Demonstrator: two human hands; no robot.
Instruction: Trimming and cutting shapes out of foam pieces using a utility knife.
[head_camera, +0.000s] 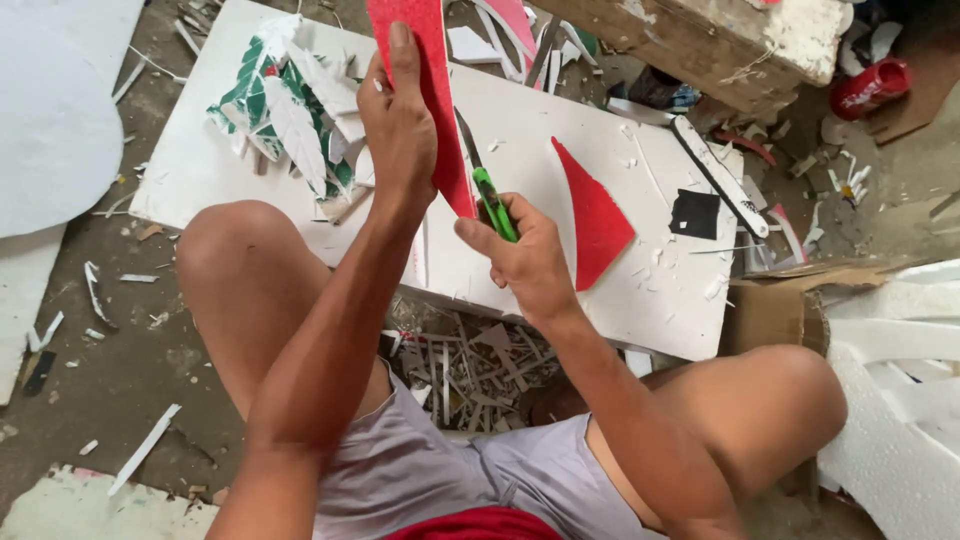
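Left hand (398, 125) flat, pressing red foam strip (430, 90) on white board (620, 290); right hand (525, 260) grips green cutter (490, 200) against strip's right edge.

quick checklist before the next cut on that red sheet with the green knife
1. Left hand pressing red glitter sheet flat: ok.
2. Right hand gripping green utility knife: ok.
3. Blade meeting the sheet's edge: ok.
4. Left fingers away from blade path: cannot tell, hand lies close beside it.
5. White board under the sheet: ok.
6. Cut red triangle lying apart from the knife: ok.
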